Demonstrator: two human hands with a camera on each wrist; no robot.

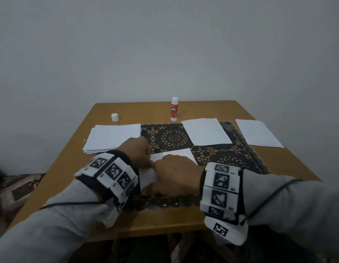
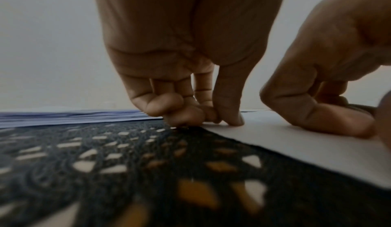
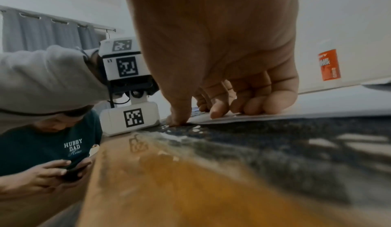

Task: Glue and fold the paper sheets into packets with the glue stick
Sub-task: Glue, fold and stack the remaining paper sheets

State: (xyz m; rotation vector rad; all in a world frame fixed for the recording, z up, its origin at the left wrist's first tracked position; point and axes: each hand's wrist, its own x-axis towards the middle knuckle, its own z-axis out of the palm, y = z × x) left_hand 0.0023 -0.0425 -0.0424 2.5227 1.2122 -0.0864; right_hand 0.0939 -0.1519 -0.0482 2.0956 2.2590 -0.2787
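Observation:
A white paper sheet lies on the black lace mat near the table's front. Both hands are on it. My left hand has its fingers curled and pinches the sheet's left corner with the thumb tip down. My right hand holds the near edge, thumb at the corner and curled fingers on top. The hands hide most of the sheet. The red and white glue stick stands uncapped at the back of the table, its white cap to the left.
A stack of white sheets lies at the left of the wooden table. Two single sheets lie at the right. A grey wall stands behind. A seated person with a phone is beside the table's left.

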